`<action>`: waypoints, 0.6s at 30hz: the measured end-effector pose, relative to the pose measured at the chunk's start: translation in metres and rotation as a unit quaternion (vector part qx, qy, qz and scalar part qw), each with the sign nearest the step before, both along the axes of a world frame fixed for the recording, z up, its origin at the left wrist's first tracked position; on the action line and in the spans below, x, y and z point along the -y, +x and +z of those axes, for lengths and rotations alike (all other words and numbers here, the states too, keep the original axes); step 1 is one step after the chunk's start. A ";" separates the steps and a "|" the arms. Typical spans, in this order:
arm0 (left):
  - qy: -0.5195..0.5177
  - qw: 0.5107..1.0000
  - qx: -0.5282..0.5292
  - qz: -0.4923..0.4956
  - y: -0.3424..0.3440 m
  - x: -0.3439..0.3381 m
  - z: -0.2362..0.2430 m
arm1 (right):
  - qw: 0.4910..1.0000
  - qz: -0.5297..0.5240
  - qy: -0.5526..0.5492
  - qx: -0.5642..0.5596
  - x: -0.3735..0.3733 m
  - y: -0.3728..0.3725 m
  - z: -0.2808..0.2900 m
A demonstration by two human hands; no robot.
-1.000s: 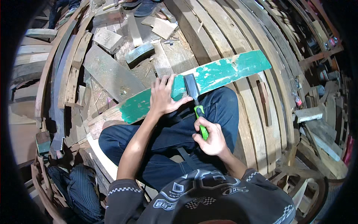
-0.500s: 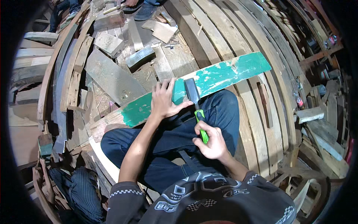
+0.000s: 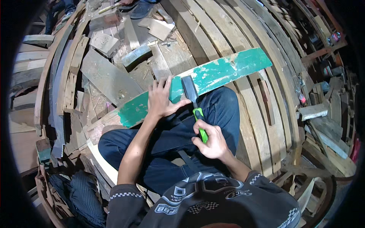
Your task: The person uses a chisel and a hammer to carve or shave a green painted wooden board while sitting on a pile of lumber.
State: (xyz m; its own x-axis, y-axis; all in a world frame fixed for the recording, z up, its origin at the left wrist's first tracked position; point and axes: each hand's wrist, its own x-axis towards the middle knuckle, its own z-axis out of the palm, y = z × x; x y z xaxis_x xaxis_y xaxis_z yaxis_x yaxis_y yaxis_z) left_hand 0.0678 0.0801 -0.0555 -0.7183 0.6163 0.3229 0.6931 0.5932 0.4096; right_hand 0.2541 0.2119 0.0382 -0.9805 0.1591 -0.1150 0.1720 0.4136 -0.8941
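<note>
A long plank with flaking green paint [image 3: 220, 72] lies slantwise across my lap, its left end bare wood. My left hand [image 3: 160, 99] grips the plank left of its middle, with the fingers reaching over to the far edge. The thumb stretches right, close to the chisel's neck. My right hand [image 3: 213, 140] is closed round the green and black handle of a wide chisel [image 3: 190, 89]. The flat steel blade points away from me over the painted face, its end near the plank's far edge. Whether the cutting edge bites into the wood I cannot tell.
Curved timber ribs [image 3: 262, 125] run along my right side, and more timbers [image 3: 72, 76] stand at the left. Ahead lie a wide grey board [image 3: 110, 78], a curved wooden block [image 3: 136, 56] and offcuts. Another person's shoe [image 3: 143, 10] shows at the top. Dark striped cloth [image 3: 85, 195] lies lower left.
The whole view has shifted slightly, so everything sits a little farther left. Both hands keep their holds, and the chisel stays at about the same place on the plank.
</note>
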 end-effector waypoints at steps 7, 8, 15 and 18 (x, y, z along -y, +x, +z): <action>0.011 1.000 -0.019 0.005 0.001 -0.001 -0.001 | 1.000 0.007 0.001 0.002 0.000 -0.001 -0.004; 0.002 1.000 -0.018 0.001 0.000 -0.002 -0.002 | 1.000 0.007 0.002 0.007 0.000 0.001 0.001; -0.014 1.000 0.006 -0.005 -0.002 -0.001 -0.003 | 1.000 0.004 -0.002 -0.010 0.001 -0.003 -0.002; -0.009 1.000 0.010 0.008 0.001 0.000 -0.001 | 1.000 0.008 0.000 0.012 -0.003 -0.009 -0.002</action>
